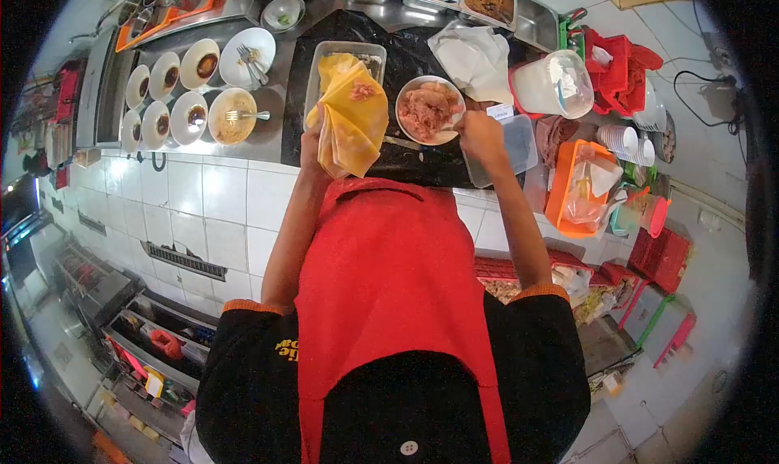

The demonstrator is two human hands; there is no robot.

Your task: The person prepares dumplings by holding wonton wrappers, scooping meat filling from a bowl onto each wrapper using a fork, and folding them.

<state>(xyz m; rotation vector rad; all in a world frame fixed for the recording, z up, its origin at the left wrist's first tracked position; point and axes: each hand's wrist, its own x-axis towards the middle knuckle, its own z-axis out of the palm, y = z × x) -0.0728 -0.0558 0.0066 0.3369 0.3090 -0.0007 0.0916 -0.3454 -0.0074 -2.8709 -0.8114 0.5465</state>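
My left hand (312, 143) is closed around a fanned stack of yellow dough wrappers (350, 135), held above a metal tray (375, 56). A small dab of pink minced meat (362, 91) lies on the top wrapper. To the right stands a white bowl (401, 120) filled with pink minced meat (428, 109). My right hand (480, 135) is closed at this bowl's right rim. Its fingertips grip what may be a thin utensil dipping into the meat, but its kind is hidden.
Several white bowls with dark sauce (196, 115) line the left counter, beside a bowl with a fork (235, 115). At the right are white paper (475, 62), a tub of white powder (556, 87), a clear plastic lid (519, 143) and an orange basket (560, 196). Metal food pans (488, 0) stand behind.
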